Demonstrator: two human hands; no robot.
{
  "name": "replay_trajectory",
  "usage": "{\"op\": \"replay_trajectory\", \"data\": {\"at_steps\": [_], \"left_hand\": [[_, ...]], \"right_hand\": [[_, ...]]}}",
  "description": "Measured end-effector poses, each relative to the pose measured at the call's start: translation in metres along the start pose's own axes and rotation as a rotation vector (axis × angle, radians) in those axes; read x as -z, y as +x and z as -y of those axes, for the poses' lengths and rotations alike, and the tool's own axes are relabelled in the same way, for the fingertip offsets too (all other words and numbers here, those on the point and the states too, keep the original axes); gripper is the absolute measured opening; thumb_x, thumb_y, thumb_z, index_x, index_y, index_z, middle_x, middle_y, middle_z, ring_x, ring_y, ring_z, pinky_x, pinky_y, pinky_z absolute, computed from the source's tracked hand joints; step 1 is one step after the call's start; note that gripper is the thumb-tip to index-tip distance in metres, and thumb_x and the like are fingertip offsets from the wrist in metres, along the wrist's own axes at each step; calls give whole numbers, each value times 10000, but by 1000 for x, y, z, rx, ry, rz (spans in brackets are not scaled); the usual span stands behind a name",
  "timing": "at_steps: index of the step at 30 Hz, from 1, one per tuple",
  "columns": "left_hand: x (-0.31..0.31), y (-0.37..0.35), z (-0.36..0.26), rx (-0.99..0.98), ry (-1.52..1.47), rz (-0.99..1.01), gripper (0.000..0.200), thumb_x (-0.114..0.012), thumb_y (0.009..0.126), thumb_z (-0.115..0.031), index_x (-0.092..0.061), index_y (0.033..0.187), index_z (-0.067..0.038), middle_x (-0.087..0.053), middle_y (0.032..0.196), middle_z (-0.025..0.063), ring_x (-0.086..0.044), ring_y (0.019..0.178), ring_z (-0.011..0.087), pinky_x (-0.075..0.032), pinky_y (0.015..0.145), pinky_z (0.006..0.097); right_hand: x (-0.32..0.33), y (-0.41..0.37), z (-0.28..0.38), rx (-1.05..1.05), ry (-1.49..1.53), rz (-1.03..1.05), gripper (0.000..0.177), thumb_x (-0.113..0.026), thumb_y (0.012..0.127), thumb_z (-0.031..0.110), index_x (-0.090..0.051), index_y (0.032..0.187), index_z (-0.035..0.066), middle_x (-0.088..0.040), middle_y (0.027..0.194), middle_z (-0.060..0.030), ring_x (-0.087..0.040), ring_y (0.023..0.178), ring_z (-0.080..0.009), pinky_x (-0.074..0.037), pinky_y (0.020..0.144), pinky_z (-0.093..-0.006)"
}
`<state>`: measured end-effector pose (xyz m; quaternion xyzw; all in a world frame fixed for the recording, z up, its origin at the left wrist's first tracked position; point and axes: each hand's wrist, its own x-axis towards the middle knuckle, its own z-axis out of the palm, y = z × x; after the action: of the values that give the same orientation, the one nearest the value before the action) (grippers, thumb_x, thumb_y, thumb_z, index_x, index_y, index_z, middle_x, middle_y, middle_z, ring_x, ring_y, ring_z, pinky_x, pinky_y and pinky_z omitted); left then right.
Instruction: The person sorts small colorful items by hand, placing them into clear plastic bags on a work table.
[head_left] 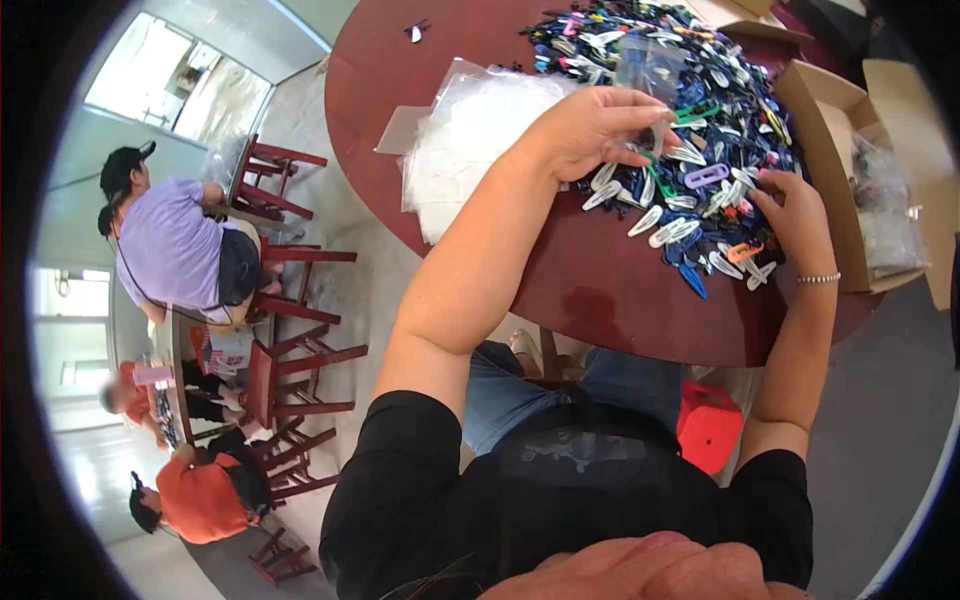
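A large heap of snap hair clips (707, 177), in white, black, blue, green, purple and orange, covers the far right part of the round dark-red table (620, 310). My left hand (610, 125) is over the heap's left side, its fingers closed on a clear plastic bag (650, 65). Beside those fingertips lie green clips (697, 112). At the heap's right edge, my right hand (797, 208) has thumb and fingers bent around a white clip (738, 190). A purple clip (706, 176) lies between the two hands.
A stack of clear plastic bags (470, 140) lies left of the heap. On the right stands an open cardboard box (840, 190) with plastic packets inside. A red stool (708, 428) is under the table edge. Several people sit at another table on the left, among wooden stools (290, 385).
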<state>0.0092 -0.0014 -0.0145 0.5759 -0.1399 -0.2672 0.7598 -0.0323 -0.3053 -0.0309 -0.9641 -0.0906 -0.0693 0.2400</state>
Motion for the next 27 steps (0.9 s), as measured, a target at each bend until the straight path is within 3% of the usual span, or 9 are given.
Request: {"op": "replay_trajectory", "data": {"at_steps": [1,7,9,10,14,17,20,25,27], "left_hand": [[-1,0,0,12,5,15,286,-583,928,-251,-625,1131,-54,-683,1036,92,-657,967,180,-544,766,293],[-3,-1,-3,10,42,14,294,-566,936,-242,-615,1148,-44,-683,1048,100,-651,996,177,-542,787,285],[-4,-2,-2,7,49,15,300,-563,938,-238,-607,1153,-33,-682,1047,102,-650,1000,180,-544,778,277],[-3,-1,-2,0,62,10,303,-561,939,-235,-603,1158,-30,-680,1049,104,-650,1000,180,-548,774,273],[0,0,-1,-7,81,21,305,-558,942,-229,-589,1171,-30,-675,1054,113,-651,1009,189,-554,761,262],[-2,0,-1,-6,89,36,302,-561,941,-230,-590,1165,-30,-677,1043,116,-655,1004,198,-556,761,264],[-3,0,-2,13,103,9,305,-568,937,-237,-593,1161,-31,-677,1046,110,-649,1014,192,-550,763,270],[-5,-1,0,-7,142,0,291,-572,935,-252,-619,1145,-56,-678,1045,76,-631,1009,163,-519,779,272],[-3,-1,1,-7,131,4,292,-575,934,-253,-622,1143,-55,-676,1050,70,-628,1014,153,-518,777,269]], "right_hand": [[1,-1,-1,56,-1,-43,205,-697,780,96,-632,941,-14,-636,835,-151,-614,732,-255,-493,691,-344],[2,11,-16,5,237,113,212,-697,795,88,-656,972,-20,-653,788,-83,-612,746,-147,-486,693,-286],[3,11,-21,-10,430,-89,192,-690,822,97,-660,959,-34,-674,815,-80,-619,757,-120,-485,700,-258],[14,10,-19,-73,433,-26,184,-634,890,89,-650,1014,-46,-671,900,-30,-610,822,-85,-487,758,-231],[29,0,-34,-115,282,42,186,-681,823,72,-652,968,-41,-661,836,-33,-606,767,-90,-487,706,-253],[26,-3,-22,-21,52,113,208,-700,743,30,-650,937,-28,-664,806,-81,-630,735,-154,-496,690,-293],[15,-4,-9,45,-57,28,236,-677,682,-23,-637,915,-23,-658,831,-170,-654,785,-301,-515,714,-361],[9,-5,-6,124,-124,-56,192,-667,696,-28,-606,878,-31,-654,797,-164,-657,774,-286,-514,706,-356],[11,-2,-14,18,18,24,193,-689,689,-4,-590,853,-27,-638,808,-178,-639,775,-317,-502,700,-373]]}}
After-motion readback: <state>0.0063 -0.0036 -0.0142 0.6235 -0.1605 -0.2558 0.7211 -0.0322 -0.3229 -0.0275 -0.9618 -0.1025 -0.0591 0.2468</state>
